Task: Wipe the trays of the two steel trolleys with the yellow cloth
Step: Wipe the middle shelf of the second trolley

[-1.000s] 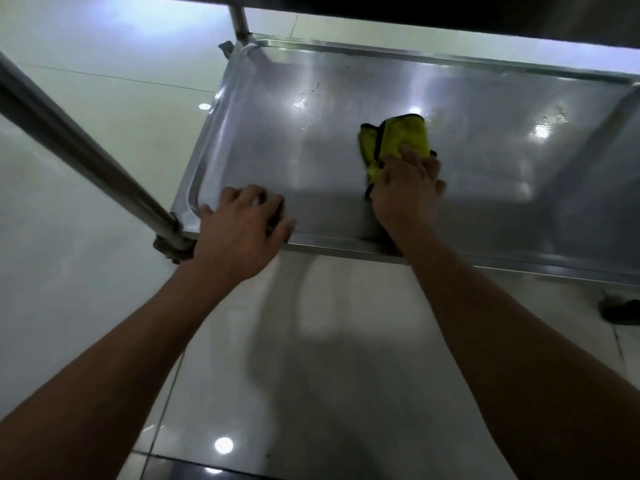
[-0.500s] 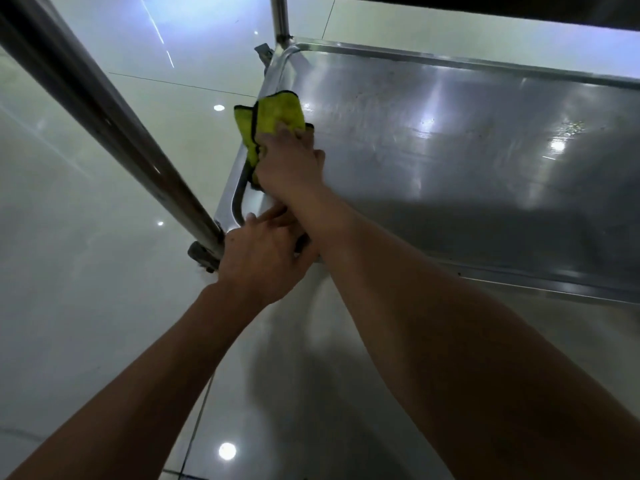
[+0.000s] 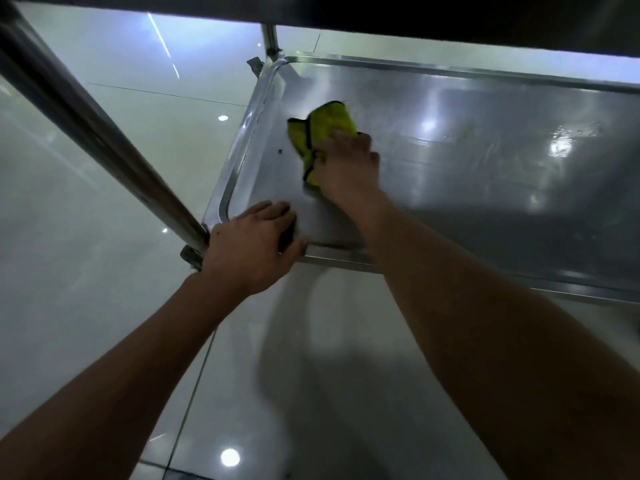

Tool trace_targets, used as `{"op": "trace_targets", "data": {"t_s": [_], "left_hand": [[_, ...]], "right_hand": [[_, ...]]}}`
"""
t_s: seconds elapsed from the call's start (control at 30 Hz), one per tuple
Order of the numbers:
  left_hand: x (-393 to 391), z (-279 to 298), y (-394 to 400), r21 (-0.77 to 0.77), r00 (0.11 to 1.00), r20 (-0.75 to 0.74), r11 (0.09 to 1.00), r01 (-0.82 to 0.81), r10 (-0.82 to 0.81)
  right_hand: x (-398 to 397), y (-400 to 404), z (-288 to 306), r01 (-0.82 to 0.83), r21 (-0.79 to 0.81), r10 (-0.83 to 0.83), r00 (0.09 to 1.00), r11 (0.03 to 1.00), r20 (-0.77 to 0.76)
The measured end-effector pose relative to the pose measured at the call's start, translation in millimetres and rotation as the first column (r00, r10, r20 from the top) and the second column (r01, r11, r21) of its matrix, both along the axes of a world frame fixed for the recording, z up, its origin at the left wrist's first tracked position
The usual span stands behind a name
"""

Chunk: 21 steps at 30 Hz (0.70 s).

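The low steel tray [image 3: 485, 174] of a trolley fills the upper right of the head view. A folded yellow cloth [image 3: 323, 129] with a dark edge lies flat on the tray's left part. My right hand [image 3: 346, 164] presses down on the cloth's near end, fingers over it. My left hand [image 3: 252, 244] grips the tray's near left corner at the rim, next to the trolley's leg. A small dark speck [image 3: 280, 151] lies on the tray left of the cloth.
A thick steel leg [image 3: 93, 123] slants from the upper left down to the tray's near corner. A thinner post [image 3: 270, 41] stands at the far left corner. The dark underside of an upper shelf [image 3: 415, 15] hangs overhead. Glossy white floor tiles [image 3: 86, 271] surround the trolley.
My right hand slid the cloth from the tray's middle to the far left rim, then back rightward and inward onto the tray floor. My left hand kept hold of the near left corner.
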<state>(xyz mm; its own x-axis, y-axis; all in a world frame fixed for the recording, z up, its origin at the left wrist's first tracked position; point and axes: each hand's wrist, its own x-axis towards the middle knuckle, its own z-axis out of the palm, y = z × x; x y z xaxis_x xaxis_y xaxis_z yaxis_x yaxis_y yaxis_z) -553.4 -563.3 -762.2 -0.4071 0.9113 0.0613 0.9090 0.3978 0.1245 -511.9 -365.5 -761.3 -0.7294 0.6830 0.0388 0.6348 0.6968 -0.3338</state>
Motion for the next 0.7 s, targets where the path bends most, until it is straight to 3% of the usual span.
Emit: {"op": "trace_targets", "data": {"t_s": [0.17,0.47,0.7], "left_hand": [[9.8,18.3,26.1,-0.125,0.994,0.027,0.987,-0.104,0.108],[49.4,27.3,89.4,-0.15,0.99,0.068,0.982,-0.114,0.126],[44.3,27.6,72.7,-0.138,0.985,0.028,0.977,-0.163,0.169]], "right_hand": [[90.6,57.4,-8.2,0.165,0.02,-0.165,0.986,0.986,-0.031],[213.3,110.6,-5.5,0.369,0.024,-0.369,0.929,0.929,-0.009],[240.6,122.1,-5.6,0.471,0.041,-0.47,0.882,0.881,-0.037]]}}
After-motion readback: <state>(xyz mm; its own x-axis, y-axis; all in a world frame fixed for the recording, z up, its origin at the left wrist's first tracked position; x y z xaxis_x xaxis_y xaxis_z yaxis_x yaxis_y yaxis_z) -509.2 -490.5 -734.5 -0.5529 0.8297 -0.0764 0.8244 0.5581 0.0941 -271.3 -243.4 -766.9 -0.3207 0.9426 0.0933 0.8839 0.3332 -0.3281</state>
